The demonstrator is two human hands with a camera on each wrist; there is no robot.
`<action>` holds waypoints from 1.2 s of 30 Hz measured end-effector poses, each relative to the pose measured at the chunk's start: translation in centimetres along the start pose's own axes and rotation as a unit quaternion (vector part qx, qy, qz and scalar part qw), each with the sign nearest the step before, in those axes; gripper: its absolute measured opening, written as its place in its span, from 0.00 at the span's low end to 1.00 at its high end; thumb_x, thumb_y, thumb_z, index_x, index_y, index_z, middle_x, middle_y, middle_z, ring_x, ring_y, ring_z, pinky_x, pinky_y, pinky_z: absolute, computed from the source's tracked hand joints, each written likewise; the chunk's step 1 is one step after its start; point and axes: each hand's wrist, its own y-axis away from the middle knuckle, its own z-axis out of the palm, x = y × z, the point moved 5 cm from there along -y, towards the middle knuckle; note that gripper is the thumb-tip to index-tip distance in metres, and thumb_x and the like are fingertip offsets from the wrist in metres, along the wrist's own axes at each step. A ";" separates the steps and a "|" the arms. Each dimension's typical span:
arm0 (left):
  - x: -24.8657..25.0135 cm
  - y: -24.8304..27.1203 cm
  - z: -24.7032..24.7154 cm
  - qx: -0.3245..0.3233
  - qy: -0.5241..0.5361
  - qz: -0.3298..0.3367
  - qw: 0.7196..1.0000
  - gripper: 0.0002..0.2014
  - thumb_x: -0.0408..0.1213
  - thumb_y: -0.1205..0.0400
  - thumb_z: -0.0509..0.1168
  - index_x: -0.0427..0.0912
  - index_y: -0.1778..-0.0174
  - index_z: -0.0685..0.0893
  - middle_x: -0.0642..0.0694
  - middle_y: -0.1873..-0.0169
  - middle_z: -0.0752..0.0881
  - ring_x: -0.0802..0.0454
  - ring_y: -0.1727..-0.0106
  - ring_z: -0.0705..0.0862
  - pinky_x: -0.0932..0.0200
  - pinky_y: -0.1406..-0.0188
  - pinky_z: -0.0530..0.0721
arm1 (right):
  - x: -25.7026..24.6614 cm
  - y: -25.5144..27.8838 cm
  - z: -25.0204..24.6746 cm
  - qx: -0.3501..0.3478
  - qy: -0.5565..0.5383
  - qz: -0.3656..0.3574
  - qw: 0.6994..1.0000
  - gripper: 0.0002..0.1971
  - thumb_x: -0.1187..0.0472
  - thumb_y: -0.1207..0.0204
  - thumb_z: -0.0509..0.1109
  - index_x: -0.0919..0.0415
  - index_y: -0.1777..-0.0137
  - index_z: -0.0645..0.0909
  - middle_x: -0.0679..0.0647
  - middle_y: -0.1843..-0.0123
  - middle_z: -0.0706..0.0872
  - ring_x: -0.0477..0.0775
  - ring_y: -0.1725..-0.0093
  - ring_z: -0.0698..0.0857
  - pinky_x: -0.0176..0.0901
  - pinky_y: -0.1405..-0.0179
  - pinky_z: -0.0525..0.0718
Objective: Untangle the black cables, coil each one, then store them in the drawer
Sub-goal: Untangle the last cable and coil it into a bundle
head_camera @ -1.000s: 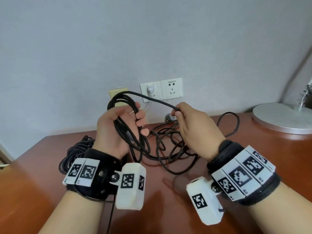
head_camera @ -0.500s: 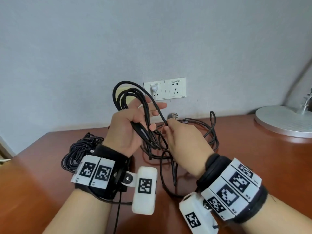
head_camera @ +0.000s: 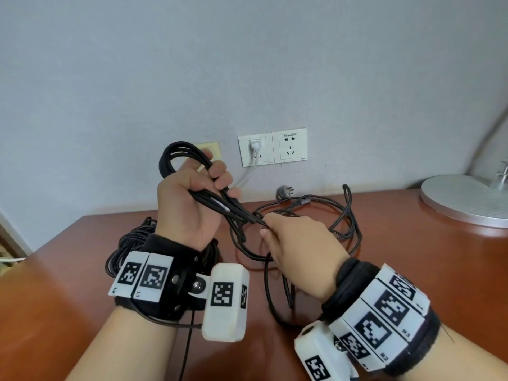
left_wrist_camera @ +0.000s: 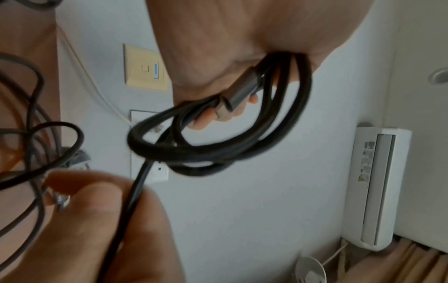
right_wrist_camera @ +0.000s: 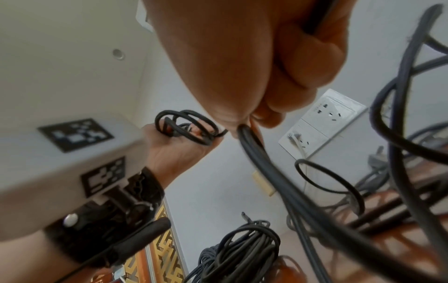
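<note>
Black wrist straps (head_camera: pixel 162 273), white tag blocks (head_camera: pixel 224 301), bare forearms

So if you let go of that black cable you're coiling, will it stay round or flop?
Probably flop: the coil keeps its loops only inside the left hand. The loose cable on the desk sprawls in uneven curves, so it looks bendy, though slightly springy.

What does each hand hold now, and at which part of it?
The left hand grips a black cable coil round its gathered loops. The right hand pinches the free strand of that cable, just below the coil.
</note>
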 end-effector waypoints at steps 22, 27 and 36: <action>-1.9 0.5 0.6 -0.033 -0.430 0.037 0.902 0.13 0.35 0.32 0.64 0.49 0.53 0.85 0.52 0.64 0.78 0.50 0.57 0.76 0.54 0.54 0.72 | -1.7 -0.2 -3.2 0.041 0.044 -0.248 0.967 0.14 0.49 0.23 0.57 0.46 0.61 0.83 0.39 0.65 0.66 0.44 0.56 0.62 0.46 0.56 0.59; -4.6 1.6 2.5 -0.130 -0.370 -0.036 0.919 0.28 0.75 0.32 0.58 0.59 0.58 0.92 0.57 0.60 0.91 0.64 0.54 0.88 0.68 0.55 0.84 | -1.6 -0.7 -3.7 0.079 0.009 -0.257 0.963 0.16 0.46 0.19 0.57 0.51 0.54 0.85 0.45 0.59 0.79 0.47 0.55 0.69 0.50 0.57 0.72; -6.7 2.9 3.5 -0.317 -0.199 -0.136 0.917 0.15 0.43 0.39 0.84 0.52 0.59 0.92 0.54 0.68 0.85 0.60 0.64 0.83 0.52 0.56 0.77 | 0.3 -0.8 -6.2 0.141 -0.258 -0.079 0.952 0.17 0.52 0.36 0.84 0.55 0.66 0.77 0.49 0.72 0.79 0.53 0.77 0.82 0.49 0.78 0.82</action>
